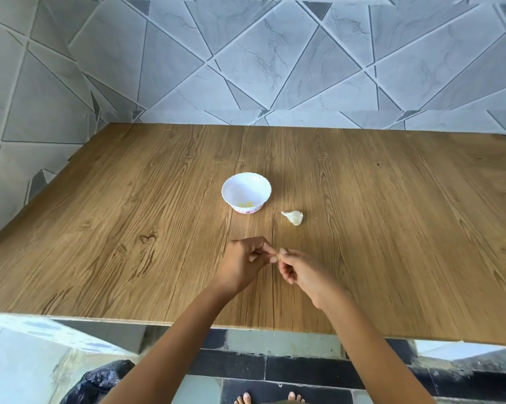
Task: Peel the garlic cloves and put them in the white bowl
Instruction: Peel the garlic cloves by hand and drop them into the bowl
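In the head view, the left hand (247, 259) and the right hand (300, 272) met fingertip to fingertip above the wooden table (392, 228). Both pinched a small garlic clove (278, 254), probably so that one steadied it while the other pulled at the skin. Fingers hid most of the clove, so how much skin it bore was unclear. The white bowl (246, 191) stood just beyond, within easy reach, holding pale yellow bits (246, 204), likely peeled cloves. An unpeeled garlic piece (294, 217) lay near the bowl's right side, not touching it.
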{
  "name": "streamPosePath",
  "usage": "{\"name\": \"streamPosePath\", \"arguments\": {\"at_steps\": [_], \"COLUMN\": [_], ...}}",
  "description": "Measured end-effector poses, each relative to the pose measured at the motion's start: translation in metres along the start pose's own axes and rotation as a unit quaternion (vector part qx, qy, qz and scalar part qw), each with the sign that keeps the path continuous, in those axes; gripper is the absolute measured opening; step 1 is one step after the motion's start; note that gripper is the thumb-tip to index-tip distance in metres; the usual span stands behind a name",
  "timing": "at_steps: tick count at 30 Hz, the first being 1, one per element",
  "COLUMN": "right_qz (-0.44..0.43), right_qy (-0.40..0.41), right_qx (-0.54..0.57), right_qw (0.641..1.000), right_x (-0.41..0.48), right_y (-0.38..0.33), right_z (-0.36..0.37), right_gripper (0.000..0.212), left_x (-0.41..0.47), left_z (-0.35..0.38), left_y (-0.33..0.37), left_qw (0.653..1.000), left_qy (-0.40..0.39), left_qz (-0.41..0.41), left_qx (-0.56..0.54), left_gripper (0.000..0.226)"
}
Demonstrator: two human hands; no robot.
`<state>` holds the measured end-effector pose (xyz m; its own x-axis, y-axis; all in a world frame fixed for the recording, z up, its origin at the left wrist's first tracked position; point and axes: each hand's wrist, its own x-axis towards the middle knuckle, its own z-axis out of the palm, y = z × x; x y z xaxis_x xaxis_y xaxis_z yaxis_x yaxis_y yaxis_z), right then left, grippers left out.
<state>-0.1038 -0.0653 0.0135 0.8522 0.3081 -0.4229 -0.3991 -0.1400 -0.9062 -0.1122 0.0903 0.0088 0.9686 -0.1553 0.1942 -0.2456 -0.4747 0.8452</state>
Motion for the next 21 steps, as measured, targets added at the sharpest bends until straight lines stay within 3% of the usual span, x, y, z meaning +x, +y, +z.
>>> {"name": "streamPosePath", "arguments": {"at_steps": [3, 6, 10, 14, 21], "right_qz": [-0.064, -0.124, -0.151, -0.125, -0.107], "right_qy": [0.048, 0.09, 0.11, 0.114, 0.095], "right_qx": [-0.115, -0.157, -0.107, -0.038, -0.034], "right_qw": [0.99, 0.976, 0.977, 0.985, 0.989], "right_x": [0.001, 0.004, 0.005, 0.005, 0.004], "right_y": [0.003, 0.008, 0.014, 0.016, 0.019], "right_z": [0.0, 0.002, 0.006, 0.009, 0.007], "right_gripper": [0.019, 0.012, 0.01, 0.007, 0.008], "left_x": [0.002, 0.002, 0.005, 0.003, -0.002], "left_z": [-0.004, -0.008, -0.009, -0.005, 0.001], "left_y": [-0.002, 0.001, 0.004, 0.005, 0.0], "left_qw": [0.992, 0.958, 0.953, 0.944, 0.884], "left_qy": [-0.015, -0.027, -0.015, 0.011, 0.018], "left_qz": [-0.097, -0.209, -0.22, -0.242, -0.342], "left_qx": [-0.084, -0.194, -0.209, -0.225, -0.319], "left_gripper": [0.01, 0.013, 0.009, 0.006, 0.006]}}
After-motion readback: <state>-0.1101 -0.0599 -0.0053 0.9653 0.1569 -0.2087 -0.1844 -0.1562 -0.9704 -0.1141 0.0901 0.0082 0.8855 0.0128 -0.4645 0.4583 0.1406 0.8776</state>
